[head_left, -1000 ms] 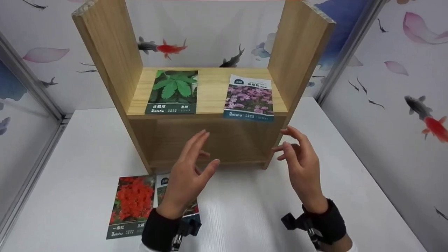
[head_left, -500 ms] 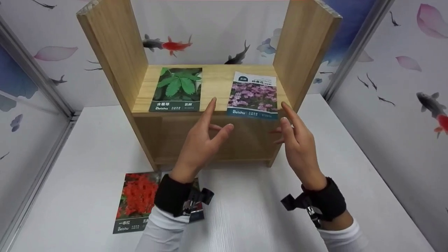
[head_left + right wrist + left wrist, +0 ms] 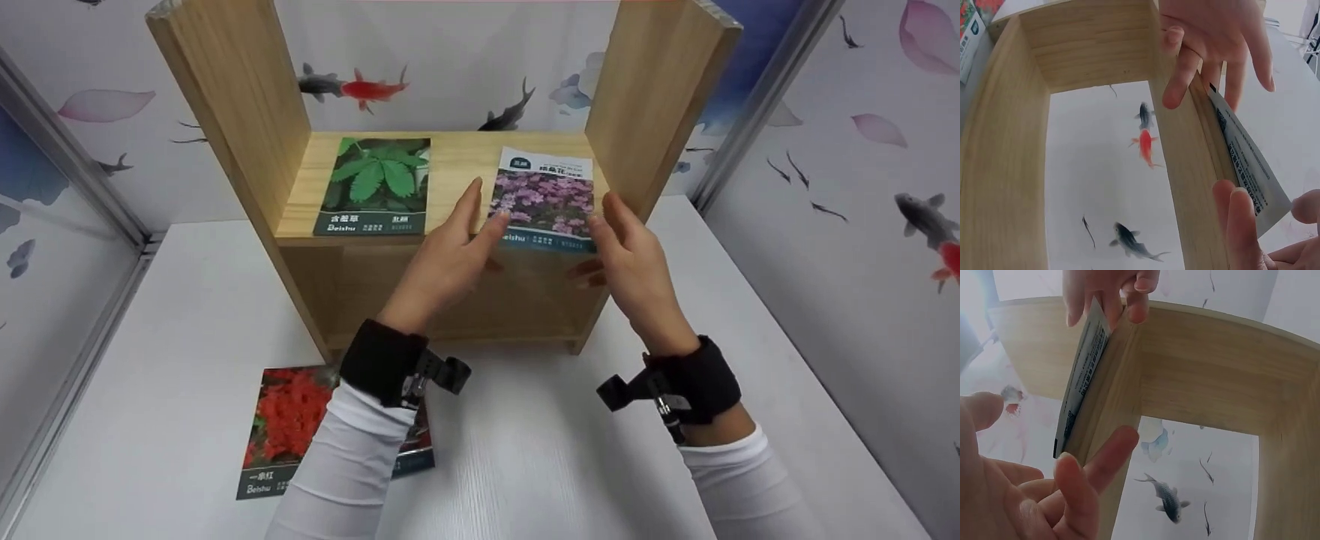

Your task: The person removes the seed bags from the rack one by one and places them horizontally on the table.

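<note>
Head view, centre: both hands have risen from the tabletop [image 3: 525, 465]; left hand [image 3: 450, 255] and right hand [image 3: 630, 259] fingers now pinch the purple-flower packet [image 3: 546, 202] on the shelf [image 3: 457, 161].

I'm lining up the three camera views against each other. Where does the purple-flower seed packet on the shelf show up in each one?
Head: purple-flower seed packet right of centre, on the wooden shelf board, between left hand and right hand.
Left wrist: upper left, seen edge-on, overhanging the board's front edge.
Right wrist: right side, edge-on, lifted off the board.
Shared landmark: the shelf board's front edge, which the packet overhangs in every view.
</note>
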A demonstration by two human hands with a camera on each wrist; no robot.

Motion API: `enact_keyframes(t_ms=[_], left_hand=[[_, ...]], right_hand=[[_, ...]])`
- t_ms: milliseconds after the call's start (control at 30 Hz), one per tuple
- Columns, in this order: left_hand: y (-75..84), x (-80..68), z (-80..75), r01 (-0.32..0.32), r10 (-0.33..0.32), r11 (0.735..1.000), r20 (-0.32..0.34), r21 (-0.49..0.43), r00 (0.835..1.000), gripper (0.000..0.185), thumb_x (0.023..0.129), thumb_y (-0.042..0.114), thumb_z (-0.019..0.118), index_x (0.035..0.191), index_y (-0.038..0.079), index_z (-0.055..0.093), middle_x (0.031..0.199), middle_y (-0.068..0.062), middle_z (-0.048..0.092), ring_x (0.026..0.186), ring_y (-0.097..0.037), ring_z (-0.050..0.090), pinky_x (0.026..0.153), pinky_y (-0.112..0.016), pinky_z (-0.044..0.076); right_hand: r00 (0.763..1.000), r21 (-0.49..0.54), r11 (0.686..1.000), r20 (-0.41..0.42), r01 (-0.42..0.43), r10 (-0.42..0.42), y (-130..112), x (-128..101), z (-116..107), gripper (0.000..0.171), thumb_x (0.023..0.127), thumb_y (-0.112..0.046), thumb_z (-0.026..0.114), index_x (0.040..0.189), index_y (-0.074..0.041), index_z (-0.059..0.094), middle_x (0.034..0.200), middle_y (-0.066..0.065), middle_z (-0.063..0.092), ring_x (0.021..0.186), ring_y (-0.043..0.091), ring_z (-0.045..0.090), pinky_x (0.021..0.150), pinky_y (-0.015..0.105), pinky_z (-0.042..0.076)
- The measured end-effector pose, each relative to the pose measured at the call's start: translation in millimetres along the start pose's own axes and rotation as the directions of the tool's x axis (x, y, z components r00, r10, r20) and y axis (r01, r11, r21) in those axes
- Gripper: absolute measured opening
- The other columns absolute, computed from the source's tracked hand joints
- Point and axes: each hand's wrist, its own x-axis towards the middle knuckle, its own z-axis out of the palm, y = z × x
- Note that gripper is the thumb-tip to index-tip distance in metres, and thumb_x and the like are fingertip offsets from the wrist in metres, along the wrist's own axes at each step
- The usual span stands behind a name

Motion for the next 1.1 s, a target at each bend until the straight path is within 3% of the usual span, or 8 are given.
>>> enact_keyframes(t_ms=[100,167,267,433,533,633,833,1100], left_hand=[[1.2,4.6,-1.8,0.020,-0.017,0.998,0.043,-0.062,0.999,0.073,0.086,0.061,0.034,0.143,0.033,-0.002,0.147,0.009,0.013,0.058,-0.021,0.060,0.048,-0.036,0.047],[1.2,6.7,-2.4,0.030,-0.024,0.994,0.060,-0.105,0.998,0.074,0.087,0.060,0.034,0.143,0.030,-0.003,0.148,0.009,0.011,0.059,-0.023,0.060,0.045,-0.035,0.046],[3.0,9.7,-2.5,0.044,-0.036,0.991,0.064,-0.130,0.997,0.078,0.086,0.060,0.037,0.144,0.026,-0.002,0.148,0.007,0.011,0.060,-0.024,0.061,0.047,-0.034,0.046],[9.3,11.9,-2.2,0.099,-0.092,0.984,0.049,-0.151,0.995,0.082,0.084,0.060,0.043,0.145,0.024,0.002,0.147,0.009,0.013,0.062,-0.020,0.064,0.053,-0.033,0.049],[16.5,9.4,-5.1,0.133,-0.121,0.967,0.068,-0.217,0.990,0.079,0.086,0.053,0.045,0.145,0.022,0.002,0.147,0.008,0.013,0.066,-0.023,0.064,0.056,-0.035,0.050],[26.5,4.8,-10.0,0.157,-0.136,0.945,0.091,-0.288,0.987,0.075,0.090,0.045,0.045,0.145,0.018,0.001,0.148,0.006,0.013,0.071,-0.028,0.064,0.056,-0.034,0.049],[38.5,-2.1,-14.1,0.162,-0.140,0.923,0.087,-0.348,0.986,0.071,0.092,0.037,0.046,0.145,0.014,0.005,0.147,0.005,0.017,0.077,-0.033,0.063,0.056,-0.033,0.049],[30.7,-2.3,-8.3,0.127,-0.127,0.895,0.028,-0.429,0.991,0.071,0.090,0.035,0.050,0.144,0.010,0.011,0.146,0.002,0.022,0.072,-0.035,0.063,0.051,-0.030,0.049]], right_hand=[[1.000,-0.006,1.000,0.006,-0.020,0.020,-2.0,4.6,1.8,0.070,0.090,-0.045,0.044,0.144,-0.012,0.012,0.146,0.004,0.021,0.065,0.026,0.062,0.060,0.032,0.052],[1.000,-0.007,1.000,0.006,-0.025,0.025,-2.5,7.6,3.5,0.070,0.091,-0.042,0.045,0.144,-0.012,0.011,0.143,0.008,0.027,0.063,0.026,0.062,0.059,0.032,0.052],[0.999,0.009,0.999,0.001,-0.039,0.039,-3.6,10.7,6.0,0.068,0.091,-0.037,0.047,0.144,-0.013,0.012,0.136,0.012,0.036,0.061,0.026,0.061,0.057,0.033,0.051],[0.999,0.049,0.997,0.006,-0.053,0.052,-11.0,12.4,10.7,0.066,0.092,-0.033,0.048,0.144,-0.013,0.013,0.143,0.004,0.027,0.066,0.026,0.060,0.058,0.033,0.051],[0.999,0.064,0.997,0.006,-0.046,0.046,-16.7,12.0,13.0,0.066,0.091,-0.031,0.049,0.144,-0.012,0.014,0.145,0.001,0.023,0.069,0.025,0.059,0.058,0.033,0.052],[1.000,0.100,0.995,0.000,-0.024,0.024,-19.8,12.0,15.0,0.062,0.091,-0.027,0.049,0.143,-0.012,0.019,0.139,0.004,0.034,0.070,0.025,0.059,0.056,0.035,0.052],[1.000,0.187,0.982,0.017,0.005,-0.008,-18.0,17.3,21.7,0.054,0.092,-0.019,0.046,0.142,-0.013,0.024,0.130,0.007,0.042,0.079,0.026,0.057,0.055,0.034,0.052],[0.999,0.232,0.972,0.016,-0.032,0.029,-13.1,17.1,24.7,0.059,0.091,-0.004,0.040,0.144,-0.013,0.016,0.143,0.001,0.026,0.085,0.026,0.056,0.055,0.031,0.052]])
